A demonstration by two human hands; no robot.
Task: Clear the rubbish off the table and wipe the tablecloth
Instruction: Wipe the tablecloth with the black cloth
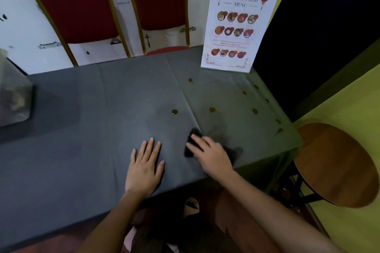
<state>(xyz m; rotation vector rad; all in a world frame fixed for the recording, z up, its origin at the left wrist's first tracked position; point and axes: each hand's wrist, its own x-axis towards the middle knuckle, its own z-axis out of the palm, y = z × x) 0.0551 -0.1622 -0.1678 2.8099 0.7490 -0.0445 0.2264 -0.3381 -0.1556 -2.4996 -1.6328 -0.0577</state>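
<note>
A grey tablecloth [82,129] covers the table. My left hand [145,166] lies flat on it near the front edge, fingers straight. My right hand [209,154] presses a dark cloth [192,137] onto the tablecloth just to the right, fingers spread over it; the hand is blurred. Several brown sauce spots dot the right part of the cloth, such as one [174,111] ahead of my hands and another [212,109] further right. More spots [255,111] run along the right edge.
A standing menu card [236,24] is at the far right corner. A clear plastic bag [12,96] sits at the left edge. Two red chairs [82,6] stand behind the table. A round wooden stool [337,164] is to the right.
</note>
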